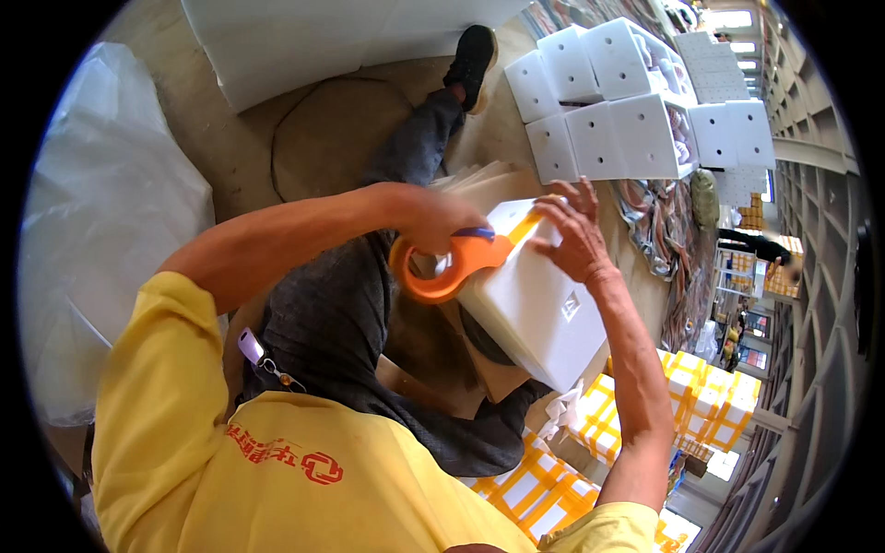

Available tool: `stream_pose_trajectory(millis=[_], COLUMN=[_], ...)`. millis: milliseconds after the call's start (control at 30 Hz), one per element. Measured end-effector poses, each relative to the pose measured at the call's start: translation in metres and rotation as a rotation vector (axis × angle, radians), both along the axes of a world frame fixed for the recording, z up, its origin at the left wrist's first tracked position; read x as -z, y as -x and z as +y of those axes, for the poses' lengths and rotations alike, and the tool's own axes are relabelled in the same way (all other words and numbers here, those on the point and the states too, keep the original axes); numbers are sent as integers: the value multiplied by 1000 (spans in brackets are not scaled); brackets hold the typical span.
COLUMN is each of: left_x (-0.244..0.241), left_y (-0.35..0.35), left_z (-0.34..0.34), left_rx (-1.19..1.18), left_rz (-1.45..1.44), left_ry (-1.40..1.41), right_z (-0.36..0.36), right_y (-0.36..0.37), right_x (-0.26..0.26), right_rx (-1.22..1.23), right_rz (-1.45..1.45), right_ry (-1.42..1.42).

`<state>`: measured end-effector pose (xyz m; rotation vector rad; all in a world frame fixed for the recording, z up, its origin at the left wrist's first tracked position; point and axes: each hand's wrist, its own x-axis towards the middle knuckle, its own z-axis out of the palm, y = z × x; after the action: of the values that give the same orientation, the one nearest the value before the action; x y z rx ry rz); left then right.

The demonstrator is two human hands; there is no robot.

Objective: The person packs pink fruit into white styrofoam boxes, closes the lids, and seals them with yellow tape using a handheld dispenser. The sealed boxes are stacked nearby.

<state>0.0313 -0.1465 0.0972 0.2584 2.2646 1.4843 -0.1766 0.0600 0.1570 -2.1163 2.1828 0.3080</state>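
A white foam box (546, 304) with its closed side up rests tilted between my knees, above a piece of brown cardboard. My left hand (570, 231) lies at the box's upper edge, fingers spread over the end of a strip of yellow tape (523, 229). The strip runs from an orange tape dispenser (442, 266) onto the box. Around the dispenser, at the box's near left edge, my right hand (439, 218) is closed. Part of the dispenser's roll is hidden.
Stacked white foam boxes (594, 131) stand ahead, some holding wrapped goods. Yellow-taped boxes (539, 491) are at lower right. Clear plastic sheeting (110, 228) lies at left, a large white block (297, 41) above it. A thin cord (276, 131) crosses the floor. Farther off is a person in dark clothes (757, 245).
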Motion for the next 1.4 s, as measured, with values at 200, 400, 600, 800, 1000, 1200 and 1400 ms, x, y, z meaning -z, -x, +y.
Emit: stream_pose_trajectory(millis=[200,400,600,800,1000,1200,1400], left_x=[-2,4,0,9,6,15,13], left_y=[-77,-118,-144,-154,-111,-127,-136], left_z=[8,34,45,33,26,34,43], left_rx=[-110,-255,-305,-453,-361,-322,-374], left_rz=[31,-35,-33,174,96,56,26], left_ry=[-89,-91,-124,-35,-88,-142,-195], right_z=[18,68,228,288,255,200,198], right_y=[77,128,118,-6,-42,-44,-59], right_x=[30,22,36,60,59,35,44], right_rx=[265,853,1415,1837,1011,366,452], right_rz=[126,125,112,-614,43,-59,-52], right_ry=[186,45,-54,351,516,299,341])
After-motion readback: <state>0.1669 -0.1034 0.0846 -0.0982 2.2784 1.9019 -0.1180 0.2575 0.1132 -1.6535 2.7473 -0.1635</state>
